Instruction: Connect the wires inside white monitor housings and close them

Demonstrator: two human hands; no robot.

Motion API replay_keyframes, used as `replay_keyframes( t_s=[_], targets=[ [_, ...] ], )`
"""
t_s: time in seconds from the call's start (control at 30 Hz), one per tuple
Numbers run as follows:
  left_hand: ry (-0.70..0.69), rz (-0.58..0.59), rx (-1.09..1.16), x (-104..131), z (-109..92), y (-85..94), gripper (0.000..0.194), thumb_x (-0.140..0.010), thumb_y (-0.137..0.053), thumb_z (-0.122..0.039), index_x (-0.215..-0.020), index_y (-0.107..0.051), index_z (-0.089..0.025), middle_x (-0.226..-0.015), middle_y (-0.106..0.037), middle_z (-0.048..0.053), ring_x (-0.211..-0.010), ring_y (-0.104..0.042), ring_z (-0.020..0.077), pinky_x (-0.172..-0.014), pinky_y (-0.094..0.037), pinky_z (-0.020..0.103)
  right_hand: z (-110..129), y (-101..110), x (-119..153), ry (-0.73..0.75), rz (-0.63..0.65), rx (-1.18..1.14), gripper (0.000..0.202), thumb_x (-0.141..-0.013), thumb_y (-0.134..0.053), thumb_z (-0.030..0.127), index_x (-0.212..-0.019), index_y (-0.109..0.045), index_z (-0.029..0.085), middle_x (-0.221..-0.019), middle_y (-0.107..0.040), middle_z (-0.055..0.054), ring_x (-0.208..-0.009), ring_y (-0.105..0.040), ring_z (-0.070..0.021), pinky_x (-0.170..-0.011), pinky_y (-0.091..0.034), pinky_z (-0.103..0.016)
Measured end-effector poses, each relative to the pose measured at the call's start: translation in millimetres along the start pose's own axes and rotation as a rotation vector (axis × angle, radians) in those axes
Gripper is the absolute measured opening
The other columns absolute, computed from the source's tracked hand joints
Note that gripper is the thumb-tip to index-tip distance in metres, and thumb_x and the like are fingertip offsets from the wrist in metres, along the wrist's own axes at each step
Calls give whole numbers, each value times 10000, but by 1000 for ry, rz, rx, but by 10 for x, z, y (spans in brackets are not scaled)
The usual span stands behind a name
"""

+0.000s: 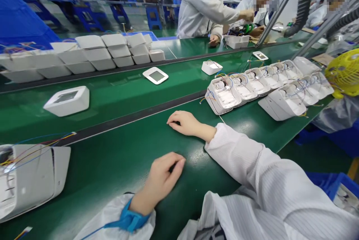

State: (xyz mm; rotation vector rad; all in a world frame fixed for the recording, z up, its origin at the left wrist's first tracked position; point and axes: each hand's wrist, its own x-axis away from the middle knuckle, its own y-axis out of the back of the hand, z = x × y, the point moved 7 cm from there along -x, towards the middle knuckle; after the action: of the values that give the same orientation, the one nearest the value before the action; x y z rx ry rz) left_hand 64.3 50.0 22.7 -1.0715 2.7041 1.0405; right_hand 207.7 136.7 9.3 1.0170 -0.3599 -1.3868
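Observation:
My left hand (160, 175), with a blue wrist strap (129, 217), rests on the green worktable (109, 169). Its fingers curl inward towards the thumb, and I see nothing in it. Farther forward, my right hand (185, 123) also lies on the table, loosely closed with thumb and fingertips together, and no object shows in it. Closest to the right hand is an open white plastic housing (224, 96) with thin coloured wires, at the front of a row. Left of my left hand stands another white housing (37, 180) with wires trailing over its top.
Along the conveyor belt lie a white unit with a window (67, 100), a flat white panel (155, 75) and a small white box (211, 67). Stacked white housings (95, 53) line the far side. A yellow fan (344, 71) stands right. A co-worker (199, 4) works opposite.

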Motion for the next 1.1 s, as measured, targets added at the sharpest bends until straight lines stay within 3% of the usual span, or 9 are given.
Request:
replay_keyframes(
  t_s=[0.13,0.33,0.43,0.53,0.63,0.73,0.87,0.97,1.1],
  targets=[
    [96,-182,-66,-8,205,306,266,-972,-510,-299,-806,-677,-177,-713,-694,10,-666,-647,131,-651,-484,241,20,36,8,2,-35,3,121,-957,-630,211,-937,-747,188,-998,-746,-37,-972,-673,-156,-909,-515,-293],
    [125,-201,28,-78,280,304,263,-955,-500,-266,-777,-664,-162,-687,-685,5,-636,-614,118,-633,-449,235,-22,8,-216,-2,-121,74,152,-945,-639,235,-1011,-765,182,-1176,-705,-107,-1113,-627,-238,-1033,-484,-431],
    [128,-219,84,-83,297,297,264,-950,-494,-251,-766,-657,-154,-672,-662,6,-633,-590,115,-636,-431,238,-2,-153,-602,37,-95,161,236,-927,-678,290,-1126,-759,194,-1330,-626,-141,-1256,-551,-282,-1116,-429,-490],
    [114,-237,95,-67,301,298,277,-945,-490,-242,-728,-637,-152,-682,-652,10,-640,-576,112,-631,-415,238,6,-408,-1157,26,7,271,359,-916,-701,372,-1245,-723,230,-1472,-510,-152,-1388,-436,-338,-1166,-366,-544],
    [91,-247,101,-51,295,292,294,-944,-485,-238,-689,-603,-154,-674,-627,11,-635,-549,110,-627,-405,241,-62,-620,-1723,-64,117,335,441,-924,-678,461,-1301,-696,232,-1568,-385,-163,-1474,-288,-418,-1185,-306,-584],
    [65,-236,108,-48,280,276,282,-936,-487,-232,-683,-590,-159,-668,-613,10,-635,-536,111,-629,-407,244,-222,-703,-2092,-197,141,400,511,-944,-616,546,-1373,-639,269,-1627,-296,-117,-1510,-177,-446,-1200,-253,-601],
    [61,-221,111,-53,276,266,222,-906,-509,-212,-713,-608,-164,-684,-624,4,-640,-533,115,-633,-404,247,-419,-723,-2150,-340,103,428,498,-1001,-497,537,-1422,-584,285,-1590,-367,-123,-1475,-266,-426,-1131,-344,-623],
    [70,-208,125,-56,277,263,235,-911,-500,-226,-712,-607,-163,-684,-623,3,-637,-526,114,-634,-398,250,-407,-705,-2033,-330,78,429,437,-988,-527,480,-1366,-627,284,-1512,-466,-137,-1389,-393,-416,-1059,-418,-610],
    [80,-224,168,-52,259,275,262,-914,-492,-239,-696,-611,-155,-671,-616,9,-635,-515,116,-639,-390,262,-298,-519,-1878,-274,-29,388,415,-955,-543,305,-1361,-586,232,-1358,-587,-139,-1198,-558,-338,-1019,-452,-497]
  ],
)
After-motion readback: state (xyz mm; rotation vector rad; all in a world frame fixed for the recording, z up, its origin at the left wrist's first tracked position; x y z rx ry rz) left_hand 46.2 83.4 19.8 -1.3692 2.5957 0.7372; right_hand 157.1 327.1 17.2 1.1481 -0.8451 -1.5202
